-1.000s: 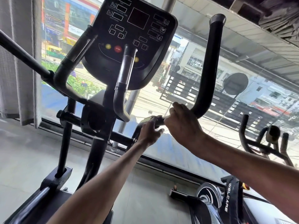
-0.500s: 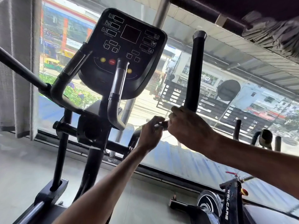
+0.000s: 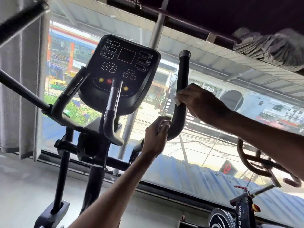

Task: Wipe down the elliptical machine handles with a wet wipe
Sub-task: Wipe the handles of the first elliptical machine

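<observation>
console (image 3: pixel 121 76) sits up centre, with the window (image 3: pixel 205 162) behind it. just right of the console stands the right handle (image 3: pixel 183 76), upright. the right hand (image 3: pixel 202 102) wraps it midway up, wet wipe (image 3: pixel 176 100) tucked between fingers and bar. the left hand (image 3: pixel 156 135) is just below, at the handle's lower bend; whether it's touching is hard to tell. inner grip (image 3: pixel 112 111) hangs in front of the console. curtain (image 3: pixel 19 96) far left, another machine (image 3: pixel 243 209) near right.

Right handle (image 3: pixel 183 73): matt black grip, glossy end cap. Console (image 3: pixel 136 96): smooth, semi-gloss black plastic. Wet wipe (image 3: pixel 177 100): thin white sheet. Curtain (image 3: pixel 19 96): grey woven cloth.
</observation>
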A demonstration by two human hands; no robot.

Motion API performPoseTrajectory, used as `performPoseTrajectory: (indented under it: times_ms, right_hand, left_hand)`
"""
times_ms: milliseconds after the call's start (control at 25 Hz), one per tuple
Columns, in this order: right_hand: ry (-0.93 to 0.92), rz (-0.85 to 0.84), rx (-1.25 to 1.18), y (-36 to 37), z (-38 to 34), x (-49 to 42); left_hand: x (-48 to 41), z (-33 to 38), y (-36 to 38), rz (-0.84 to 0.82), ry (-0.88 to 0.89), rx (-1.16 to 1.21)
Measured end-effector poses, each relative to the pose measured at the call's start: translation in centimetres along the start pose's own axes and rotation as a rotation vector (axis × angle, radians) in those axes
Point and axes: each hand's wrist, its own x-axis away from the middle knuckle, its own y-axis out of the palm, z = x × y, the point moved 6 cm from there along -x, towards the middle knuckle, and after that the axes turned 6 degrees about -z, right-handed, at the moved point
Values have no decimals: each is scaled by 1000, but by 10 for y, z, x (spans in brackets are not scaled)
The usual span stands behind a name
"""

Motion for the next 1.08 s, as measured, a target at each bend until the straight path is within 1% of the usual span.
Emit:
performPoseTrajectory:
  times_ms: [80,120,240,360,400,560,800,920,1080]
  right_hand:
    - [-66,32,-68,5,-15,15]
    - [-72,60,-73,5,-21,21]
    - [63,182,-130,3,-19,24]
    - [-18,188,-151,12,-26,26]
    - [-11,199,-161,13,-22,27]
    - [154,250,-154,10,20,10]
    - [395,285,-305,5,76,-28]
    - [469,372,-404,12,76,-21]
    - [462,478,-516,23,44,15]
  left_hand:
    - [1,0,3,-16,-16,-58]
    - [3,0,4,-15,-26,-68]
    - [5,5,7,-12,-24,-71]
    - [5,12,10,9,-31,-117]
    - [6,13,10,10,-34,-133]
    - [7,12,11,10,-71,-135]
    - [9,20,14,12,-88,-185]
    - [12,24,15,-8,-106,-221]
    - [16,33,16,-14,-143,-240]
